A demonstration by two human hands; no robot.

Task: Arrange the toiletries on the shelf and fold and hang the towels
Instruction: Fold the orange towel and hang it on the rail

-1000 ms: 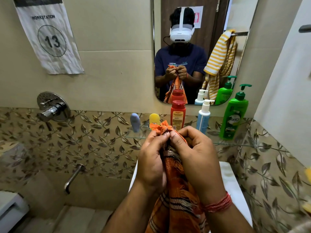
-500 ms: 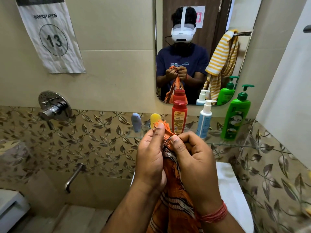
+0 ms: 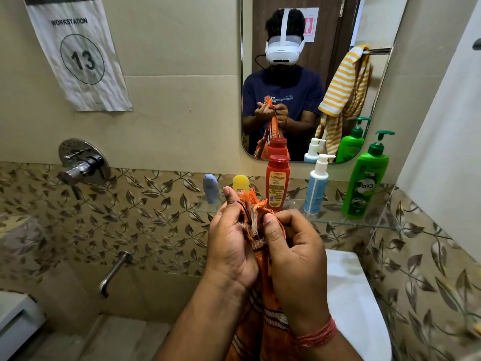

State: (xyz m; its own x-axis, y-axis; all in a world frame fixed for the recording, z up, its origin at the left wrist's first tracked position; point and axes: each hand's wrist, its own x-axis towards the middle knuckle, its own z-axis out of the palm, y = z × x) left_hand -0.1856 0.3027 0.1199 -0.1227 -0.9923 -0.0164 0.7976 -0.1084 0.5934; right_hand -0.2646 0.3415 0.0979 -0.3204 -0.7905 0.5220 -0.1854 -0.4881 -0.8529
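Orange towel (image 3: 256,303) at six o'clock, bunched fringed end pinched between both hands, left hand (image 3: 231,246) grip and right hand (image 3: 294,254) grip curled on it, glass shelf (image 3: 364,221) at two o'clock bearing five bottles

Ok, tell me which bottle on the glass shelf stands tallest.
The green pump bottle at the shelf's right end; its pump head rises above every other bottle there.

Both forearms are bare. The right hand (image 3: 299,259) has a red-orange thread band (image 3: 316,334) wound around its wrist, at 5 o'clock; the left hand (image 3: 230,246) wears nothing. The mirror (image 3: 385,105) at 12 o'clock reflects a navy short-sleeved T-shirt (image 3: 304,92) and a white strapped headset (image 3: 283,49).
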